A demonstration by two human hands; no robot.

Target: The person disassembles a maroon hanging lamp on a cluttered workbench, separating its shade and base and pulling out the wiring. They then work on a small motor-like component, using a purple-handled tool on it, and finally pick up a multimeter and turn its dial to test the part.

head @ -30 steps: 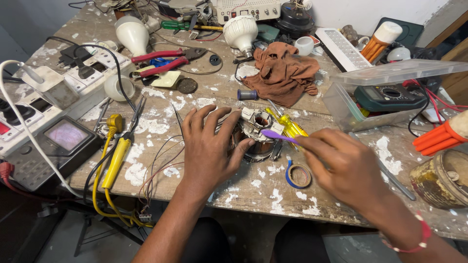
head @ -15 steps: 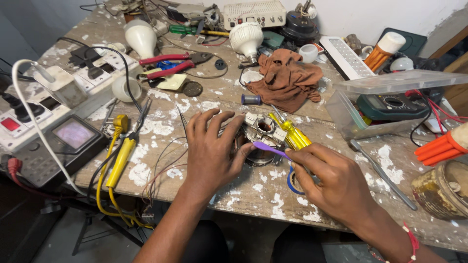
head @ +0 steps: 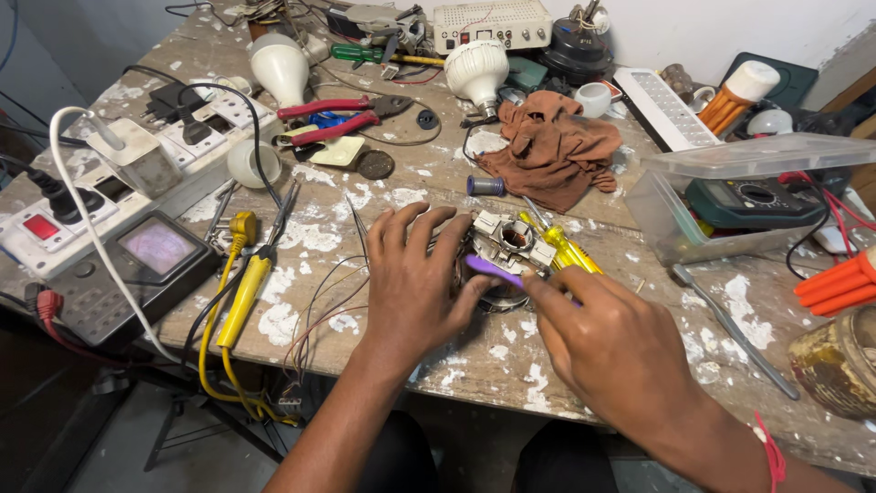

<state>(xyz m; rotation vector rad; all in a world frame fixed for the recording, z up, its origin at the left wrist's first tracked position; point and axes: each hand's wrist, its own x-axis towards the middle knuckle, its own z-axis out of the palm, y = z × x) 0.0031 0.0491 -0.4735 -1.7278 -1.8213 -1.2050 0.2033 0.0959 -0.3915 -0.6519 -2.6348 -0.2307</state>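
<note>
My left hand [head: 412,285] rests flat on the worn wooden bench, fingers spread, its fingertips pressing against a small motor [head: 500,248] with a metal frame and copper winding. My right hand [head: 610,340] pinches a purple flat tool [head: 488,267] and holds its tip against the near side of the motor. Yellow-handled screwdrivers [head: 568,251] lie just behind the motor, partly hidden by my right hand.
A yellow soldering iron [head: 243,294] and thin wires lie left of my hand. Power strips [head: 119,173], a meter [head: 157,248], bulbs [head: 476,71], red pliers [head: 339,117], a brown rag [head: 558,153], a clear box [head: 730,205] holding a multimeter, and a steel rod [head: 730,327] crowd the bench.
My right hand has moved left and nearer, covering the blue ring it was beside, and brought the purple tool's tip against the motor. My left hand stays on the motor.
</note>
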